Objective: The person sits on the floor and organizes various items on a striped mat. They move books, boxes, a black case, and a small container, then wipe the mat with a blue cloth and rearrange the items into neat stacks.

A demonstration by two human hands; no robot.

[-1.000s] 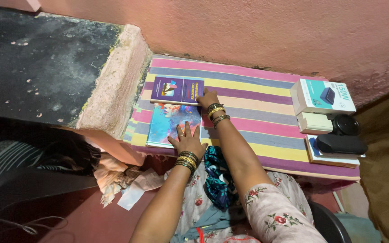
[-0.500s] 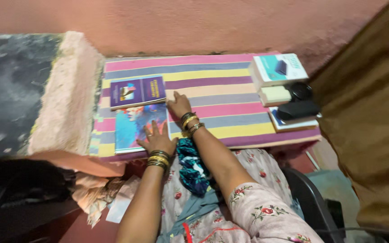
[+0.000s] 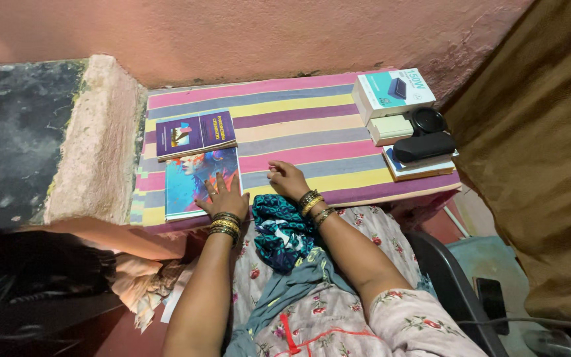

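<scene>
Since half a second ago the right hand (image 3: 287,180) has drawn back from the purple book (image 3: 195,134) toward six o'clock and now rests loosely curled, empty, on the striped cloth (image 3: 312,132). Left hand (image 3: 223,197) lies flat, fingers spread, on the blue-cover book (image 3: 196,182), which sits at the table's six o'clock edge just below the purple one. A careless pull could likely tip it off that edge.

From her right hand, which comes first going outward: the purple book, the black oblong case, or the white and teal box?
From the right hand, in the head view:
1. Purple book, to its left, toward the wall.
2. Black oblong case, to its right, on a stack.
3. White and teal box, far right corner by the wall.
</scene>
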